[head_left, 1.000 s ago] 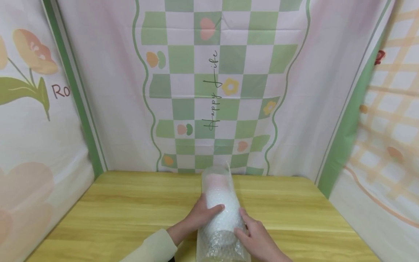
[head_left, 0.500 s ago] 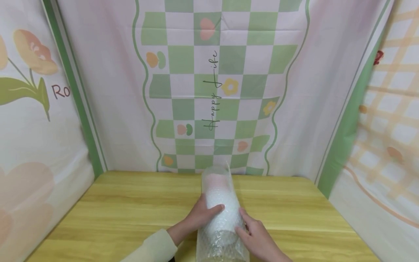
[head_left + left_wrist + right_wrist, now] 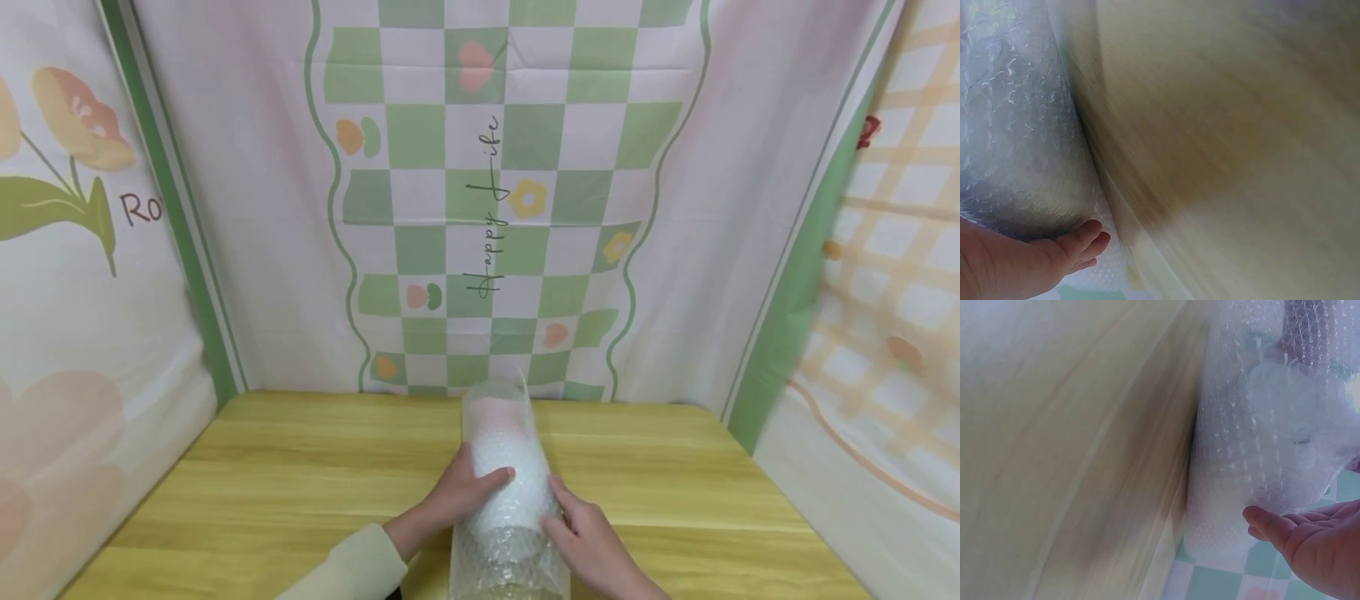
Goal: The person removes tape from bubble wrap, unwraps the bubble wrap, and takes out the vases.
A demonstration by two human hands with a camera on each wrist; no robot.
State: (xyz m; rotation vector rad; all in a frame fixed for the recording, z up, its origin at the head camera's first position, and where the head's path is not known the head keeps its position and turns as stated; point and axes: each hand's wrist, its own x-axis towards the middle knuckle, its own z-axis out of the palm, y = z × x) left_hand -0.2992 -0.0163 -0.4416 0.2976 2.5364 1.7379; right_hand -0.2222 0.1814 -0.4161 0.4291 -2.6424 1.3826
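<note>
A bubble-wrapped bundle (image 3: 501, 487) is seen lying lengthwise at the middle of a wood-grained desk (image 3: 315, 475), its far end close to the back edge and its near end cut off by the bottom of the head view. Through the clear film, a white body with a pale pink far part can be made out; what has been packed inside cannot be told. A stray edge of film (image 3: 522, 383) is left sticking up at the far right. The bundle is held from both sides: the left flank is gripped by the left hand (image 3: 468, 492), its thumb laid across the top, while the right flank is held by the right hand (image 3: 588, 537), its thumb and forefinger set on the film nearer the front.

The step in hand is judged to be the steadying of the wrap around its contents. Even pressure from both hands seems to be called for next, so that the loose film can be drawn snug without the contents being squeezed.

Behind the desk, a green-and-white checked cloth (image 3: 480, 192) lettered "Happy Life" is hung, flanked on the left by a flower-printed cloth (image 3: 82, 308).
</note>
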